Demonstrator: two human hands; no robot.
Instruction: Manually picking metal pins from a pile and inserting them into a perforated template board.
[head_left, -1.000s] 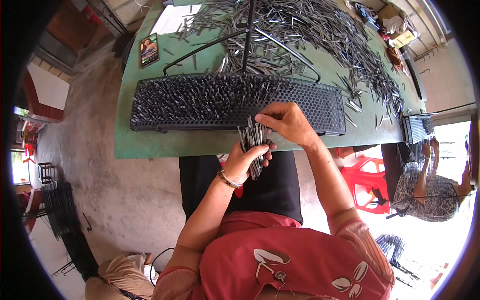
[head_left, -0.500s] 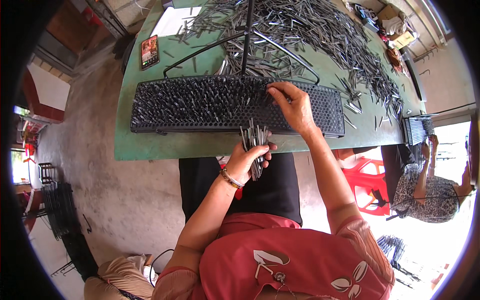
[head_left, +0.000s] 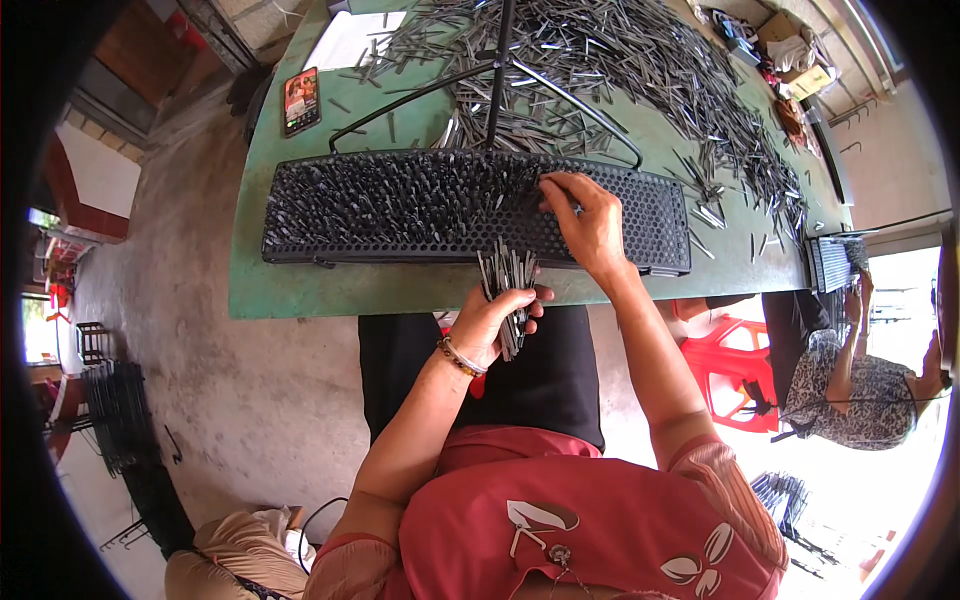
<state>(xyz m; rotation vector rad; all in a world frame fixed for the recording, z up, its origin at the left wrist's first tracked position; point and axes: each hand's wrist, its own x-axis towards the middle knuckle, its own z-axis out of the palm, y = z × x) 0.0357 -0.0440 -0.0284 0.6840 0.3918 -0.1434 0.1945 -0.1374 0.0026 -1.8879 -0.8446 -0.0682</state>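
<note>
A long black rack [head_left: 640, 215] with rows of round holes lies along the table's near edge. Thin dark strips [head_left: 370, 200] stand upright in its left and middle holes, packed close together. In front of the rack, my left hand [head_left: 500, 318] is closed around a bundle of dark strips [head_left: 508, 270], their ends pointing up. My right hand [head_left: 585, 215] reaches over the rack beside the last filled rows. Its thumb and fingertips are pinched together near the holes; whatever lies between them is too small to make out.
A large pile of loose strips [head_left: 620, 60] covers the far side of the green table [head_left: 310, 290]. Behind the rack rises a black metal stand [head_left: 497, 80]. A phone [head_left: 301, 102] and white paper [head_left: 345, 42] lie at left. Right, another person [head_left: 850, 390] works near a red stool [head_left: 730, 370].
My right hand has shifted slightly to the right and down over the rack. The left hand with its bundle stays almost still.
</note>
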